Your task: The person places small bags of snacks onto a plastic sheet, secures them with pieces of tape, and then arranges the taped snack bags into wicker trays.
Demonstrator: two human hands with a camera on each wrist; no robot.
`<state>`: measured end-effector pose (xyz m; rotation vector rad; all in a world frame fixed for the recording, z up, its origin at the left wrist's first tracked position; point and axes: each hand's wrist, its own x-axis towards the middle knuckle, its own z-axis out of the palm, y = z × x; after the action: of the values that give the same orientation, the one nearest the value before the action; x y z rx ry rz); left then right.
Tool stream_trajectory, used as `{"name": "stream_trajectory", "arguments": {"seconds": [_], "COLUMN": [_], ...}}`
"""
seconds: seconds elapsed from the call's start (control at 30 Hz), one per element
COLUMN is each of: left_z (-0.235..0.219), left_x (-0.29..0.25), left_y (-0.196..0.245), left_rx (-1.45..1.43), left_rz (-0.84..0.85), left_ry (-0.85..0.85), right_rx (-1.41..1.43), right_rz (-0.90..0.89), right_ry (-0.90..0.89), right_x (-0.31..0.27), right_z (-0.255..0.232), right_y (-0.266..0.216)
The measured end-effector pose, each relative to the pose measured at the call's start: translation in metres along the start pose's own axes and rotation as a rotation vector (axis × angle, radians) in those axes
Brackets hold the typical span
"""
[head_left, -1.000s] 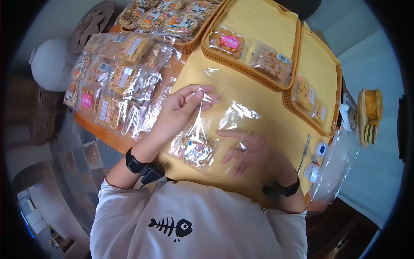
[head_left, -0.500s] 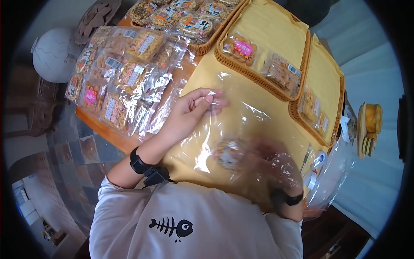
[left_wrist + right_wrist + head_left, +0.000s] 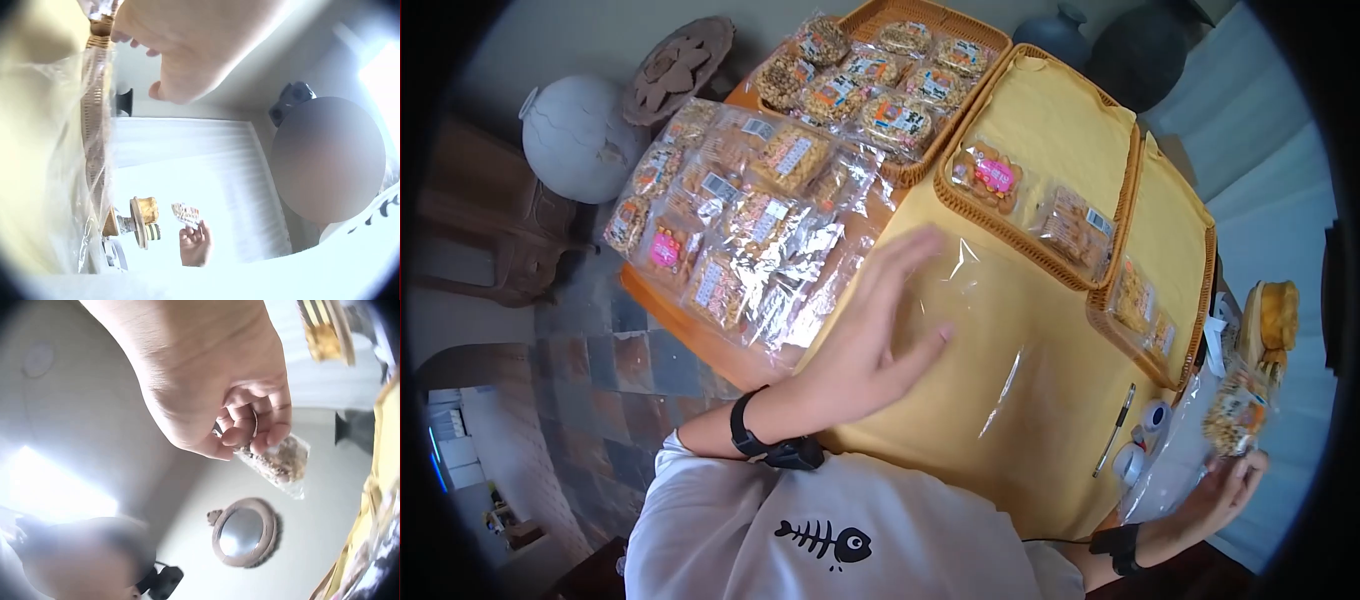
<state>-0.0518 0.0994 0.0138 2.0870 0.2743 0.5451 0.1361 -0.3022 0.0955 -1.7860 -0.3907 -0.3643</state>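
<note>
Out beyond the table's right side, my right hand (image 3: pixel 1225 497) pinches a clear-wrapped nut or grain cracker packet (image 3: pixel 1235 415) between thumb and fingers. In the right wrist view, the packet (image 3: pixel 281 464) juts out past the curled fingertips. My left hand (image 3: pixel 850 350) hovers over the left part of the yellow cloth, its fingers extended and thumb spread, holding nothing. Beneath and beside it lies a large clear plastic sheet or bag (image 3: pixel 1003 390), visible mainly by its glints. The left wrist view shows the left hand (image 3: pixel 187 47) raised above the plastic (image 3: pixel 69 206).
Several bagged snacks (image 3: pixel 730 215) cover the table's left. A wicker tray (image 3: pixel 990 60) of round crackers stands behind; two cloth-lined trays (image 3: pixel 1060 110) (image 3: pixel 1185 200) hold a few packets. A pen (image 3: pixel 1116 430) and tape rolls (image 3: pixel 1128 462) lie at the right, near more clear plastic (image 3: pixel 1165 490).
My right hand has carried the cracker packet from the cloth out to the far right. My left hand has released the plastic it pinched and opened its fingers. The head view has shifted.
</note>
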Motion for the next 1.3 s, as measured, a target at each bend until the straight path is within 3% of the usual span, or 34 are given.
{"name": "stream_trajectory", "arguments": {"seconds": [0.1,0.2,0.3,0.37,0.4,0.47,0.53,0.7,0.77,0.87,0.9,0.93,0.97,1.0,1.03,1.1,1.13,1.23,1.3], "left_z": [-0.006,0.003,0.018,-0.009,-0.025,-0.052,-0.081,-0.135,-0.141,-0.152,-0.149,-0.145,-0.152,-0.144,-0.130,-0.098,-0.080,-0.044,-0.025], "left_x": [0.006,0.012,0.005,0.016,0.025,0.047,0.090,0.229,0.262,0.294,0.288,0.274,0.268,0.251,0.237,0.199,0.180,0.134,0.120], "left_y": [0.032,0.045,0.031,0.038,0.040,0.031,0.009,-0.111,-0.158,-0.189,-0.178,-0.140,-0.150,-0.116,-0.100,-0.041,-0.009,0.026,0.021], "left_rx": [-0.394,-0.811,-0.859,-0.621,-0.532,-0.422,-0.317,0.190,0.163,0.530,0.459,0.872,1.004,0.965,0.716,0.626,0.551,0.520,0.632], "left_rz": [-0.055,-0.318,-0.306,-0.366,-0.414,-0.372,-0.256,-0.329,-0.477,-0.547,-0.573,-0.395,-0.137,0.016,0.143,0.103,-0.119,-0.060,0.001], "left_ry": [-0.318,-0.586,-0.601,-0.548,-0.500,-0.318,-0.126,0.147,0.128,-0.132,-0.045,-0.072,-0.017,0.009,0.082,-0.121,-0.320,-0.681,-0.774], "right_rx": [0.189,0.367,0.477,0.441,0.400,0.443,0.450,0.426,0.383,0.242,0.182,0.162,0.143,0.124,0.083,-0.003,-0.067,-0.109,-0.173], "right_rz": [0.167,0.363,0.485,0.536,0.472,0.560,0.584,0.551,0.556,0.542,0.542,0.567,0.589,0.612,0.618,0.626,0.636,0.543,0.496], "right_ry": [-0.354,-0.668,-0.807,-0.849,-0.846,-0.737,-0.642,-0.459,-0.466,-0.453,-0.442,-0.442,-0.442,-0.443,-0.440,-0.436,-0.450,-0.443,-0.471], "right_x": [-0.023,-0.051,-0.058,-0.055,-0.053,-0.050,-0.048,-0.053,-0.053,-0.051,-0.049,-0.049,-0.048,-0.048,-0.049,-0.051,-0.048,-0.050,-0.049], "right_z": [0.035,0.095,0.119,0.123,0.124,0.118,0.113,0.114,0.110,0.104,0.103,0.098,0.094,0.091,0.091,0.099,0.101,0.105,0.102], "right_y": [0.002,0.003,0.003,0.005,0.012,0.017,0.026,0.053,0.060,0.053,0.050,0.052,0.057,0.061,0.062,0.058,0.054,0.060,0.057]}}
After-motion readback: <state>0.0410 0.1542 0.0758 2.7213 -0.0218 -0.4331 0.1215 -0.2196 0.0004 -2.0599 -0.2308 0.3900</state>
